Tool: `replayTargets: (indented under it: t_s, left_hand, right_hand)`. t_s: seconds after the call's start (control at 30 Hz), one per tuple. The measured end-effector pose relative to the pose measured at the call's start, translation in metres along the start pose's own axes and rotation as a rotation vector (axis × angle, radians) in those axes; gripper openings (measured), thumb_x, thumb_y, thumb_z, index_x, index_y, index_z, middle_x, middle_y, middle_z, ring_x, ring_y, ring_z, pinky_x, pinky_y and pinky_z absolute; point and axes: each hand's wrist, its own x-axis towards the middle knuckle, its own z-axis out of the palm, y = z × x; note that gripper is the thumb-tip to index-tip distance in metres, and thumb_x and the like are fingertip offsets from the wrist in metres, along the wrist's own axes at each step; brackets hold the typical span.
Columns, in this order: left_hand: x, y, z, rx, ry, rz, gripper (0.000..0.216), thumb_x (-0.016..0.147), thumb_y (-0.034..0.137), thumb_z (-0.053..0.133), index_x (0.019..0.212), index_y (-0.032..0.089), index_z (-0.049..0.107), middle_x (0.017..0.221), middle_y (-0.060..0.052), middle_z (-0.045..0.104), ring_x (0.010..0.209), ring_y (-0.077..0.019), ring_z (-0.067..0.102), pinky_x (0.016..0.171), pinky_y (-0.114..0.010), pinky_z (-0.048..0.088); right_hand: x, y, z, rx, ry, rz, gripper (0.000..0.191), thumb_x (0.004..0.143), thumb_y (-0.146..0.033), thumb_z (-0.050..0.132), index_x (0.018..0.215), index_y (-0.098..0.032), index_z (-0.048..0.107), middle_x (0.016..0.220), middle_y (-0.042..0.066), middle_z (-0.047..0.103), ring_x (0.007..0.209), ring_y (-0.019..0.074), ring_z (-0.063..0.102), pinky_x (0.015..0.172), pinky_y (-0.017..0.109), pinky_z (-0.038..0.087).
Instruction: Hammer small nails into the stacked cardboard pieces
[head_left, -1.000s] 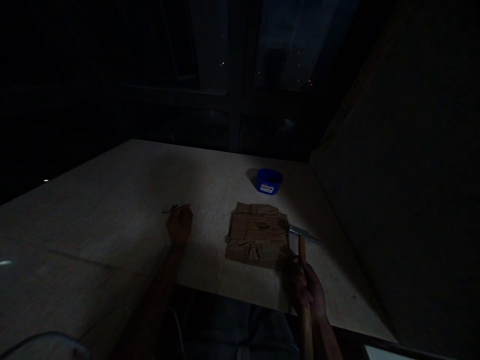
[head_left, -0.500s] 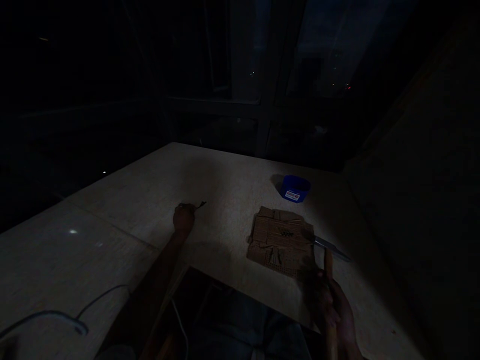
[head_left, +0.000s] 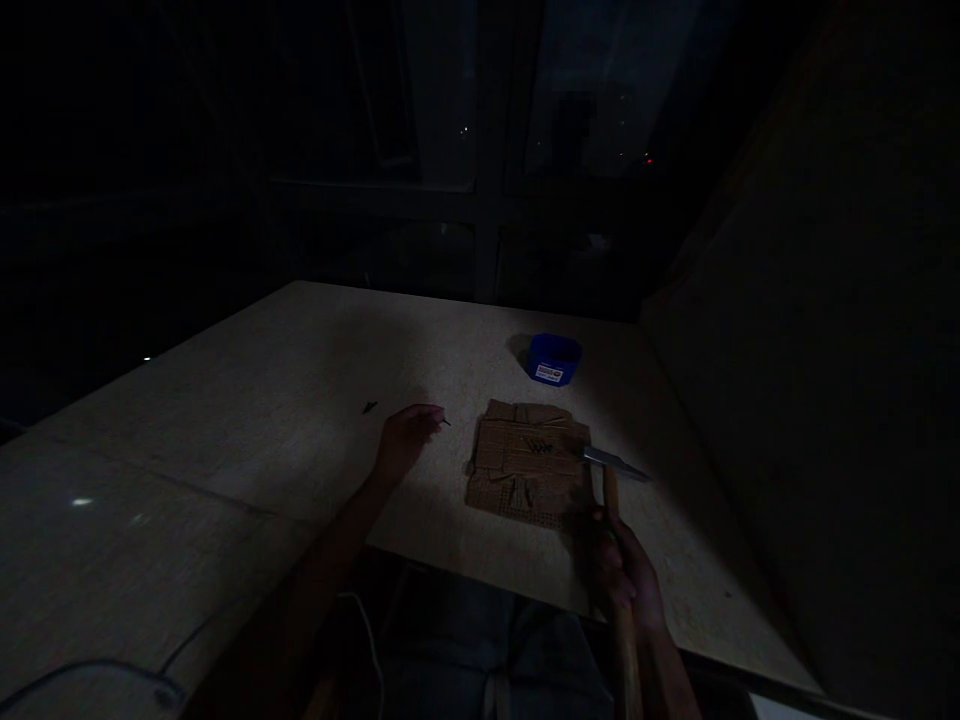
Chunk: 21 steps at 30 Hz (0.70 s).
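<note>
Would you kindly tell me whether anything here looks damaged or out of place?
The cardboard looks damaged: creased, with ragged edges. Something small and dark lies apart from it, left of the left hand.

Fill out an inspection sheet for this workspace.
Surface: pale table, dimly lit.
Job's things: hammer; cardboard bearing thin dark pieces; small dark cluster on the table's left.
Clutter: labelled blue container beyond the cardboard.
Hands: left hand pinches a thin dark item; right hand grips the hammer's wooden handle.
Cables: grey one lower left, white one near the lap.
Surroundings: dark window behind, wall at right.
</note>
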Motion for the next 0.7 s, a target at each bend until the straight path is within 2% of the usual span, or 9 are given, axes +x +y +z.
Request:
replayTargets:
  t_s: [0.1, 0.17, 0.27, 0.37, 0.43, 0.53, 0.7]
  left_hand:
    - [-0.009, 0.004, 0.045, -0.203, -0.160, -0.166, 0.040, 0.065, 0.048, 0.079, 0.089, 0.016, 0.074, 0.082, -0.008, 0.074, 0.068, -0.0174, 0.068, 0.055, -0.025, 0.047]
    - [-0.012, 0.002, 0.067, -0.323, -0.239, -0.291, 0.043, 0.065, 0.047, 0.081, 0.092, 0.015, 0.073, 0.086, -0.008, 0.074, 0.068, -0.0152, 0.068, 0.057, -0.024, 0.047]
    - [-0.011, -0.003, 0.087, -0.463, -0.330, -0.445, 0.041, 0.063, 0.042, 0.085, 0.092, 0.015, 0.073, 0.089, -0.010, 0.074, 0.070, -0.0144, 0.069, 0.059, -0.023, 0.049]
    - [-0.006, -0.004, 0.096, -0.515, -0.381, -0.500, 0.038, 0.063, 0.038, 0.087, 0.090, 0.014, 0.073, 0.086, -0.010, 0.074, 0.073, -0.0147, 0.069, 0.061, -0.022, 0.051]
    - [-0.004, -0.004, 0.100, -0.466, -0.390, -0.461, 0.040, 0.064, 0.038, 0.087, 0.093, 0.014, 0.074, 0.087, -0.010, 0.074, 0.074, -0.0158, 0.070, 0.061, -0.022, 0.051]
    - [-0.003, -0.004, 0.105, -0.268, -0.394, -0.295, 0.045, 0.068, 0.042, 0.083, 0.102, 0.014, 0.074, 0.090, -0.009, 0.076, 0.077, -0.0188, 0.072, 0.063, -0.025, 0.053]
    - [-0.005, -0.011, 0.114, -0.054, -0.433, -0.007, 0.043, 0.074, 0.039, 0.076, 0.111, 0.017, 0.072, 0.097, -0.007, 0.078, 0.091, -0.0216, 0.074, 0.083, -0.033, 0.058]
  right_hand:
    - [0.001, 0.003, 0.002, 0.030, -0.032, -0.065, 0.021, 0.083, -0.037, 0.076, 0.088, -0.020, 0.064, 0.047, -0.014, 0.036, 0.026, -0.0004, 0.015, 0.022, 0.008, 0.021]
    - [0.001, 0.005, 0.004, 0.048, -0.061, -0.095, 0.018, 0.086, -0.035, 0.073, 0.089, -0.020, 0.063, 0.048, -0.014, 0.036, 0.027, -0.0003, 0.012, 0.022, 0.008, 0.021]
    - [0.001, 0.005, 0.006, 0.057, -0.083, -0.085, 0.018, 0.087, -0.035, 0.072, 0.090, -0.019, 0.063, 0.049, -0.013, 0.037, 0.027, 0.0000, 0.013, 0.022, 0.009, 0.021]
    - [0.000, 0.004, 0.004, 0.030, -0.060, -0.067, 0.022, 0.086, -0.038, 0.073, 0.090, -0.020, 0.062, 0.049, -0.013, 0.037, 0.026, 0.0001, 0.015, 0.022, 0.009, 0.021]
    - [0.000, 0.004, 0.002, 0.001, -0.028, -0.062, 0.025, 0.086, -0.041, 0.074, 0.092, -0.020, 0.062, 0.049, -0.013, 0.038, 0.026, 0.0001, 0.016, 0.022, 0.009, 0.022]
    - [0.000, 0.006, 0.000, 0.008, -0.019, -0.060, 0.023, 0.087, -0.040, 0.073, 0.093, -0.020, 0.063, 0.048, -0.013, 0.041, 0.026, 0.0003, 0.015, 0.021, 0.010, 0.024]
    - [-0.002, 0.006, 0.004, 0.054, -0.077, -0.076, 0.016, 0.091, -0.036, 0.069, 0.093, -0.020, 0.066, 0.046, -0.012, 0.044, 0.025, 0.0007, 0.015, 0.022, 0.011, 0.029]
